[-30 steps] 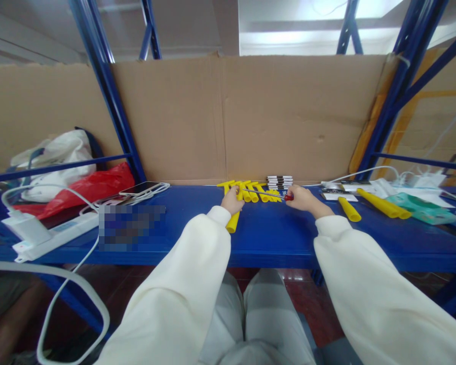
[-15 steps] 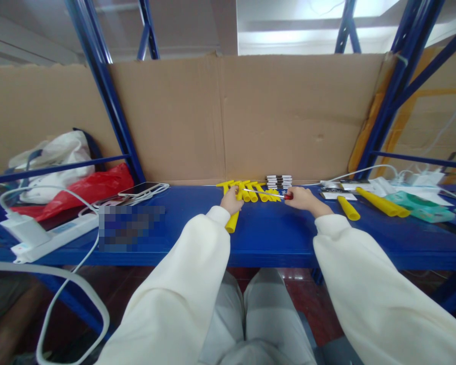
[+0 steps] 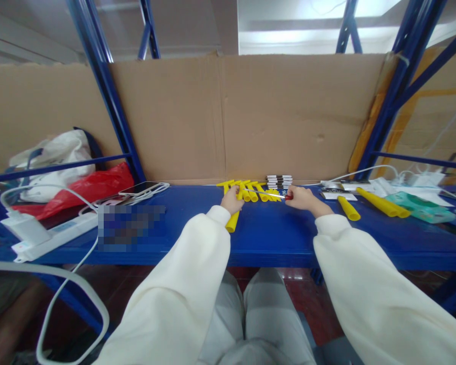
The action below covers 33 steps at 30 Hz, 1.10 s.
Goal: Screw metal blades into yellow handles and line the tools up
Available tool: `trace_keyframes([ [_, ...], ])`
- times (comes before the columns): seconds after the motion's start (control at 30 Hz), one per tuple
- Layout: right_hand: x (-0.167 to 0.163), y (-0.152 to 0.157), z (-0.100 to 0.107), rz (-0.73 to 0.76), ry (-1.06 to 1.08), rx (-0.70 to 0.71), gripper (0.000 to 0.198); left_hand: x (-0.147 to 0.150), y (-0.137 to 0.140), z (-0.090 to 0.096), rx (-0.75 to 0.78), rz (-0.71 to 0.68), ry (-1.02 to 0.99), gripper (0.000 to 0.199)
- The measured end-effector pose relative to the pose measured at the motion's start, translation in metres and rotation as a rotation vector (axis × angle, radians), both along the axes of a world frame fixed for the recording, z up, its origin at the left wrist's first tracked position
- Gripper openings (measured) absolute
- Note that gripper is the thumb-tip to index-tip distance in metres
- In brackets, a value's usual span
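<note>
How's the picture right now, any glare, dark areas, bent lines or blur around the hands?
Head view, top: bright ceiling light; head view, below: dim floor with a pale glint; head view, sides: blue uprights splay outward, likely wide-angle distortion; head view, centre: left hand, right hand and red-handled tool look small, slightly soft.

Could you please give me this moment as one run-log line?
left grip: on yellow tapered tube | right grip: on red-handled tool, metal shaft pointing left | nearby: yellow tube row, white-and-black stack
</note>
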State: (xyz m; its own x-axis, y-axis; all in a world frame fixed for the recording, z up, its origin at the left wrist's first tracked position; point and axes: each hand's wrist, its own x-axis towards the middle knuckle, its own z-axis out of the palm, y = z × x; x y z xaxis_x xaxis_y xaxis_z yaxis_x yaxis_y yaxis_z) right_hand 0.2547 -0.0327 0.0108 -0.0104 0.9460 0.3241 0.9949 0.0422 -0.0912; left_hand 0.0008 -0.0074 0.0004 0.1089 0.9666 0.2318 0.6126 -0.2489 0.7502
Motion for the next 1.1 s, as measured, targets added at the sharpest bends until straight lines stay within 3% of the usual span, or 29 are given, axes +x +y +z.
trace_keyframes([
  [0.23, 0.0037, 0.0055, -0.0061, 0.058, 0.042, -0.014, 0.013, 0.0003, -0.0014, 0.0007, -0.009, 0.003, -0.006, 0.050],
  [0.53, -0.0037, -0.0022, 0.0036, -0.023, -0.017, -0.038, 0.010, 0.0001, 0.0017, -0.0017, 0.019, 0.009, -0.017, 0.054],
  [1.1, 0.0019, 0.0037, -0.0029, -0.012, -0.054, -0.011, 0.009, 0.0000, -0.0006, -0.0004, 0.015, 0.025, -0.004, 0.056],
])
